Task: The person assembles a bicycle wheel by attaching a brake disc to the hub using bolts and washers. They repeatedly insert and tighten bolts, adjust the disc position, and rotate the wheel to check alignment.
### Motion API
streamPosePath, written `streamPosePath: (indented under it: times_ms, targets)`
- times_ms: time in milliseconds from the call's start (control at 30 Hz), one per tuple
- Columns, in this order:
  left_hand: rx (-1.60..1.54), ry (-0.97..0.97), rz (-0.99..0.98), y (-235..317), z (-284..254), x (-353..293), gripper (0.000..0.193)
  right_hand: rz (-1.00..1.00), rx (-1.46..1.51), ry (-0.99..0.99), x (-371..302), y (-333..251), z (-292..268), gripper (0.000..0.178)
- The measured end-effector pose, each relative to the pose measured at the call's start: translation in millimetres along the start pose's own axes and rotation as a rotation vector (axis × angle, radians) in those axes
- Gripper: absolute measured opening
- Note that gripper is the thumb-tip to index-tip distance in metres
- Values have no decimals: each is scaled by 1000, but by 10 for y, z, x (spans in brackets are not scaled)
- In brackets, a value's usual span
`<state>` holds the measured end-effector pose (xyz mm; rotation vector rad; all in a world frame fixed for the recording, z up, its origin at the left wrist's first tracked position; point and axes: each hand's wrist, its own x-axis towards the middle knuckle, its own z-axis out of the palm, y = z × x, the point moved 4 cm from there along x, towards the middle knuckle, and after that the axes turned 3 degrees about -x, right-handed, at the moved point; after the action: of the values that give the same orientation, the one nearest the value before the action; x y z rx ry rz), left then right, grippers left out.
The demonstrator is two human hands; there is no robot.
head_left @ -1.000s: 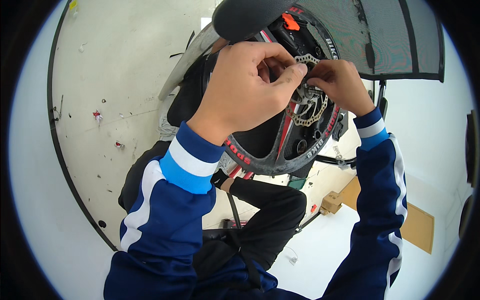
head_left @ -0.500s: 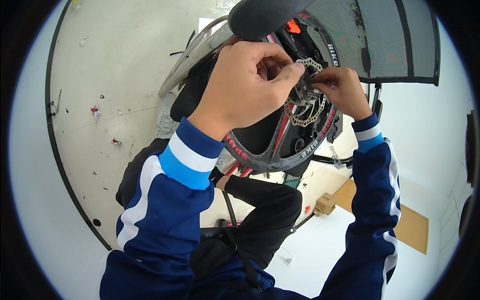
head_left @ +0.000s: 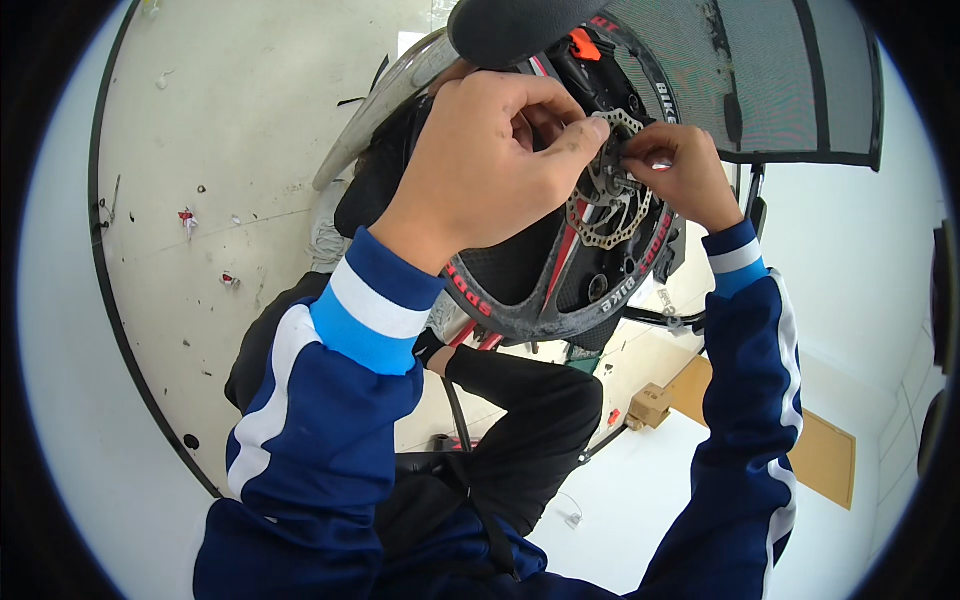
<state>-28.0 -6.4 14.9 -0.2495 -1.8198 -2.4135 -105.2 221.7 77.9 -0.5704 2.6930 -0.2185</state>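
A dark spoked bicycle wheel [head_left: 560, 326] with red and white lettering lies in front of me. Its perforated metal brake disc [head_left: 603, 241] surrounds the hub axle [head_left: 621, 184]. My left hand [head_left: 490, 170] is closed in a pinch, its thumb tip at the disc's upper left edge; whatever is between the fingers is hidden. On the other side, my right hand [head_left: 690, 175] has thumb and fingers drawn together close by the hub. Anything in that pinch is too small or covered to make out.
A black rounded saddle-like part [head_left: 520, 35] juts in above my left hand. Beyond the wheel on the right hangs a grey mesh panel [head_left: 775, 80]. A small cardboard box [head_left: 650, 405] stands lower right. Bits of litter [head_left: 188, 222] dot the pale floor.
My right hand has lifted its fingers slightly, and a small gap now shows between thumb and index finger. My left hand keeps nearly the same pinch beside the disc.
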Motion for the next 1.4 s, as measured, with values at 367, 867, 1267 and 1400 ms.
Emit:
streamPosePath:
  times_ms: [367, 867, 1267, 1400]
  targets:
    - [-2, -2, -47, -74, 82, 25, 16, 23, 125, 28, -36, -93, -204, 18]
    - [5, -21, -48, -114, 155, 40, 17, -121, 1, -3, -6, -10, -20, 16]
    - [12, -25, -68, -102, 152, 44, 17, -121, -54, 10, 17, -52, -4, 17]
    - [9, -19, -55, -116, 151, 46, 16, -115, -99, 27, 15, -65, -18, 19]
